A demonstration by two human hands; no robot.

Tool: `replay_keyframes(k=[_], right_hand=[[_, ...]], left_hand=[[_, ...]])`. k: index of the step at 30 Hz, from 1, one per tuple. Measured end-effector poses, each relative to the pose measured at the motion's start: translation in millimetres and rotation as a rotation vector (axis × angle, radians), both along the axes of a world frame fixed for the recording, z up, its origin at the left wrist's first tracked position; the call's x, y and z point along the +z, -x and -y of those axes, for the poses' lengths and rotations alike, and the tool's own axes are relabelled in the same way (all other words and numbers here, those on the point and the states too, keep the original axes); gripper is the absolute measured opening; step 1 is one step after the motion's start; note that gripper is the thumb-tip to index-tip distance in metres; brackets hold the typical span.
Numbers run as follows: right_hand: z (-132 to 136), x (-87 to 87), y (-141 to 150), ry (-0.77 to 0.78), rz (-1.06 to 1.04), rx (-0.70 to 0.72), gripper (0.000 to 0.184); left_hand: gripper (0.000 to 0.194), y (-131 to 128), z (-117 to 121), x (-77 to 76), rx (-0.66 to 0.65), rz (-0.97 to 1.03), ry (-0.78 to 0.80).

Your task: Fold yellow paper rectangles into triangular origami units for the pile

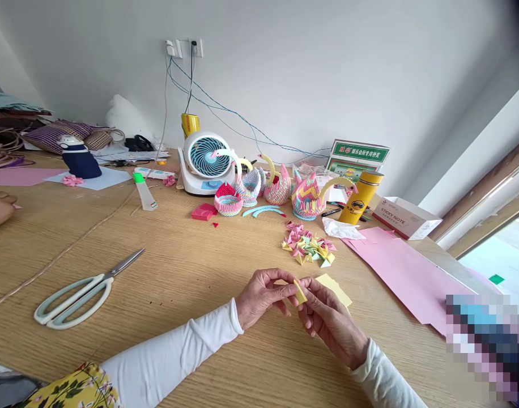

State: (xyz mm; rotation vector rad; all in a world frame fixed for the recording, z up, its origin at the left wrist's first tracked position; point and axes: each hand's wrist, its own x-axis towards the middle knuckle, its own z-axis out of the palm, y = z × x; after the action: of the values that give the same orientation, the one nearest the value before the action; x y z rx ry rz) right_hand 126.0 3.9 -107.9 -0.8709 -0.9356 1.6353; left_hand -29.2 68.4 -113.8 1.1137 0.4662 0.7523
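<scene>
Between my two hands is a small folded piece of yellow paper (300,292), pinched from both sides. My left hand (266,292) grips its left edge with thumb and forefinger. My right hand (330,317) is closed on the right side of the same piece. Partly behind the right hand lies a stack of yellow paper slips (336,289) on the wooden table. Just beyond the hands is a loose pile of folded paper triangles (309,245) in pink, yellow and pale green.
Scissors (83,292) lie at left, near a glue bottle (144,192). Folded-paper swans (308,198) stand before a white fan (206,161). A yellow flask (360,198), a sticky note box (406,218) and pink paper sheets (406,277) are at right. Another person's hand (0,208) rests at far left.
</scene>
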Motion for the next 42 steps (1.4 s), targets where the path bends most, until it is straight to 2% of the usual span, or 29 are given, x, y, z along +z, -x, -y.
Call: replay_keyframes(k=[7,13,20,28,33,42], right_hand=[[-1,-1.1,7,-0.069,0.158,-0.132,0.034],[-7,-6.2,5,-0.200,0.366,-0.232,0.036],[-8,-10.7,-8,-0.237,0.497,-0.330,0.032],[-9,-8.9,-7,-0.146,0.461,-0.346,0.035],[-9,-13.9,-9,-0.164,0.502,-0.366,0.034],[-7,-15.5,-7,-0.240,0.591,-0.332,0.034]], left_hand=[[0.029,-1,1,1.6,0.101,0.008,0.027],[0.028,-2,1,1.8,0.207,-0.035,-0.115],[0.033,-1,7,3.1,0.220,-0.245,-0.278],[0.034,-3,4,-2.7,0.162,-0.156,-0.158],[0.035,-3,4,-5.2,0.154,-0.151,-0.113],[0.040,-3,5,-0.2,0.140,-0.166,-0.050]])
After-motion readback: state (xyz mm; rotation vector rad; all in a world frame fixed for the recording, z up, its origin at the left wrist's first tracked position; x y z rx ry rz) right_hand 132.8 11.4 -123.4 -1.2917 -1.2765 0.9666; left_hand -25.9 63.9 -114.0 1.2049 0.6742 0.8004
